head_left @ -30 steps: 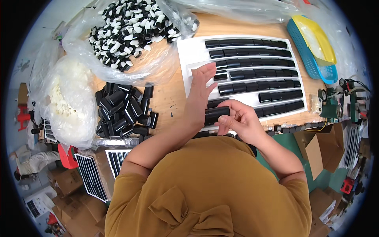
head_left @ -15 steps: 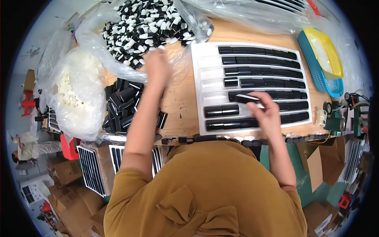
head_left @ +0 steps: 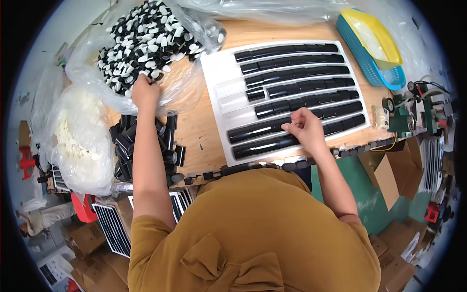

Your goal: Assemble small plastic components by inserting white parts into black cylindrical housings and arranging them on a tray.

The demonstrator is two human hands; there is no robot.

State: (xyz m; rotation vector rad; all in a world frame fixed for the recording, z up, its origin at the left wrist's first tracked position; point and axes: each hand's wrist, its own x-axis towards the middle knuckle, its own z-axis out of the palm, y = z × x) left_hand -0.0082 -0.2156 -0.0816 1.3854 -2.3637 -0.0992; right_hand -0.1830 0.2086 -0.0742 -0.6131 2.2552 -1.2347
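My left hand (head_left: 145, 92) reaches to the near edge of a heap of small black and white oval-ended pieces (head_left: 146, 46). Its fingers are pinched together there, and whatever is between them is too small to make out. Over the lower rows of a white moulded tray (head_left: 214, 73) hovers my right hand (head_left: 309, 131), thumb and fingertips brought together with nothing visible in them. Glossy black tube-like pieces (head_left: 296, 75) lie end to end in the tray's long grooves. Several middle rows have bare white groove at their left ends.
Loose black tubes (head_left: 127, 141) are piled beneath my left forearm. A clear bag of cream-coloured bits (head_left: 80, 141) stands left of them. At the far right sit a blue basket with a yellow one (head_left: 374, 39) inside, and a green bench device (head_left: 401, 121). Clear plastic sheeting (head_left: 272, 10) covers the back.
The black piece has left my right hand, and the gap in the second-lowest row is filled. My left hand has come down to the heap's near edge. The whole view has shifted.
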